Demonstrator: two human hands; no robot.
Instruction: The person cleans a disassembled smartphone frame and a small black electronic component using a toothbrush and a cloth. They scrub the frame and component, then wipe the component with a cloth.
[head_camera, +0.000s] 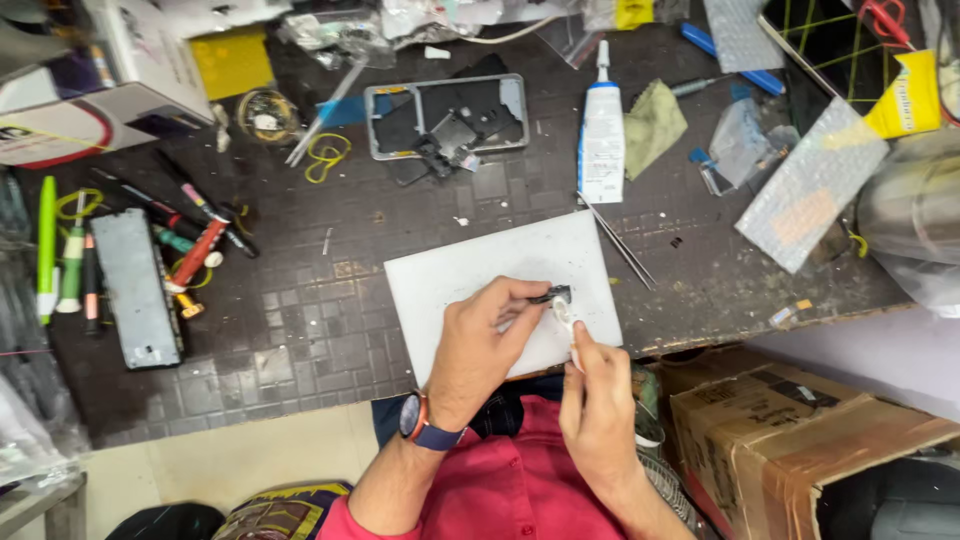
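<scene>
At the worktop's (300, 330) near edge, the left hand (480, 345) pinches a small black part (553, 295) between thumb and fingertips over a white board (450, 275). The right hand (598, 400) is closed on a white swab (566, 318) whose tip touches the part. Tweezers (615, 240) lie just past the board. Farther back stand a glue tube (602, 140) and an opened phone frame (445, 115).

Repair workshop: cluttered bench (300, 330) with tweezers (615, 240), screwdrivers (200, 250), opened phone frame (445, 118).
</scene>
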